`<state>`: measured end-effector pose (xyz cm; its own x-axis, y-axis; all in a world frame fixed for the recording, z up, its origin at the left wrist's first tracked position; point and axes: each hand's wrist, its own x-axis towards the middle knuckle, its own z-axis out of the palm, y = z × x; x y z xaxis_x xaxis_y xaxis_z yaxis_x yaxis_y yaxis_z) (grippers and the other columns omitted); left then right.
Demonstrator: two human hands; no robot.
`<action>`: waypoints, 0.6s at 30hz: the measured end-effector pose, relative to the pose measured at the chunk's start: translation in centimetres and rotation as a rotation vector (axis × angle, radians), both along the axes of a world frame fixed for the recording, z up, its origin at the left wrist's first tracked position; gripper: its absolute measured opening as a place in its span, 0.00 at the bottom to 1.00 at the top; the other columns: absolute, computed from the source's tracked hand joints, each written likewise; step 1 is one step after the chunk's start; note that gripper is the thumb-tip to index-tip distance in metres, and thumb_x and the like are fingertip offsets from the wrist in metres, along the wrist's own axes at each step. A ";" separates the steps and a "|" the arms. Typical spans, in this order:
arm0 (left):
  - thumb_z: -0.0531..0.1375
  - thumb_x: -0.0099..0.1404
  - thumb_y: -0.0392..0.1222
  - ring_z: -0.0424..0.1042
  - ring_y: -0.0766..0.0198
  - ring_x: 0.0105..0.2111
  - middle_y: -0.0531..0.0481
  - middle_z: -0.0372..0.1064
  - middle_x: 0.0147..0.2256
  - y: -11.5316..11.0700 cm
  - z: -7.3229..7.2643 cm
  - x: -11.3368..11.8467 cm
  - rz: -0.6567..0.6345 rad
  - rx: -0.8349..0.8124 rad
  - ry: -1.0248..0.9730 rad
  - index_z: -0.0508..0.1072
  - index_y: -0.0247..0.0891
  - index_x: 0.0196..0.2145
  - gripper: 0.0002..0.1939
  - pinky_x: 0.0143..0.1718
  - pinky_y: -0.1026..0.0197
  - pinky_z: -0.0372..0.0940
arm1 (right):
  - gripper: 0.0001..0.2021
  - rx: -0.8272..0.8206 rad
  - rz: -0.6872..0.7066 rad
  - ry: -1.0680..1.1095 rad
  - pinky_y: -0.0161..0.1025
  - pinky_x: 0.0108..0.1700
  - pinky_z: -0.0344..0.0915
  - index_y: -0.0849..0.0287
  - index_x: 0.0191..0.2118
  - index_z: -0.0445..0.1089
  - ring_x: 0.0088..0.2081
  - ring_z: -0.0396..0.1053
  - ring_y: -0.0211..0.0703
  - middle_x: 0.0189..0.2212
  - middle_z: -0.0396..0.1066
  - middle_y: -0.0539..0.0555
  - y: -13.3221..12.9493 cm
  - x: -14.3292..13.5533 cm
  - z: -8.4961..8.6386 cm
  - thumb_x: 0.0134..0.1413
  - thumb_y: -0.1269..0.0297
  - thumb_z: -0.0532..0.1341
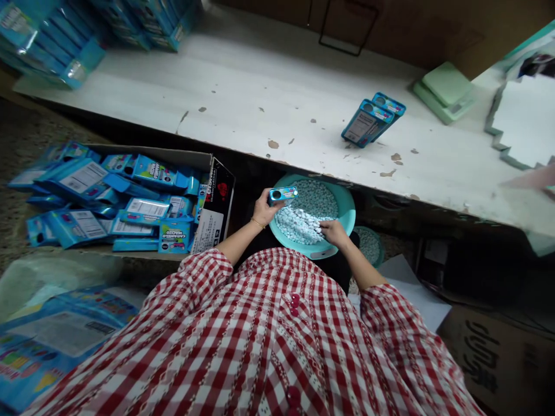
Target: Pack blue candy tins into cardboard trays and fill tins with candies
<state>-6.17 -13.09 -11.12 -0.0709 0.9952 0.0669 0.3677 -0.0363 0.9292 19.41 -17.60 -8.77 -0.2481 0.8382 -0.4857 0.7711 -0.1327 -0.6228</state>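
Observation:
A turquoise basin (348,209) filled with small pale blue pieces (314,196) rests at my lap. My left hand (263,209) is wrapped round a small blue box (283,195) above the basin's left side. At the right side of the pieces, my right hand (335,233) has its fingers bent together against them; whether it grips any is too small to tell. Two blue boxes (364,124) stand close together on the white table (234,110).
A carton (219,196) of blue boxes (147,211) lies left of the basin. Stacked blue boxes (56,34) fill the table's far left. A pale green scale (446,89) is at the back right. Another basin (370,245) of pieces sits lower right.

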 end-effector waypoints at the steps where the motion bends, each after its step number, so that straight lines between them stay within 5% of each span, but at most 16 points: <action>1: 0.67 0.49 0.45 0.69 0.64 0.33 0.54 0.69 0.32 0.0 0.0 0.1 -0.009 0.003 0.016 0.66 0.39 0.39 0.21 0.38 0.62 0.64 | 0.13 0.006 -0.014 0.047 0.33 0.39 0.64 0.62 0.34 0.76 0.37 0.71 0.42 0.31 0.76 0.52 -0.1 0.5 0.9 0.46 0.72 0.54; 6: 0.66 0.49 0.40 0.69 0.60 0.39 0.50 0.70 0.38 -0.3 0.0 1.1 -0.104 0.033 0.106 0.66 0.40 0.40 0.20 0.45 0.57 0.63 | 0.15 0.034 -0.026 0.187 0.35 0.38 0.64 0.60 0.39 0.76 0.36 0.71 0.44 0.30 0.76 0.51 0.2 1.5 6.1 0.48 0.68 0.55; 12: 0.64 0.51 0.38 0.68 0.58 0.44 0.49 0.70 0.41 -1.0 0.3 2.5 -0.226 0.058 0.218 0.67 0.40 0.40 0.18 0.60 0.47 0.49 | 0.15 0.130 0.192 -0.249 0.34 0.39 0.62 0.56 0.41 0.76 0.41 0.71 0.45 0.37 0.76 0.53 1.9 -1.3 12.1 0.51 0.70 0.54; 18: 0.63 0.52 0.37 0.67 0.57 0.46 0.49 0.70 0.42 -1.4 0.3 2.9 -0.292 0.055 0.262 0.68 0.40 0.40 0.16 0.62 0.44 0.44 | 0.15 0.093 0.388 -0.582 0.36 0.38 0.60 0.56 0.41 0.75 0.42 0.71 0.48 0.38 0.75 0.59 3.0 -4.7 14.8 0.54 0.69 0.53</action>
<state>-3.26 -14.45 -10.86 0.2413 0.9654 0.0990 0.5592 -0.2217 0.7988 14.67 -14.59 6.03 -0.2590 0.7861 -0.5612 0.9632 0.2530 -0.0902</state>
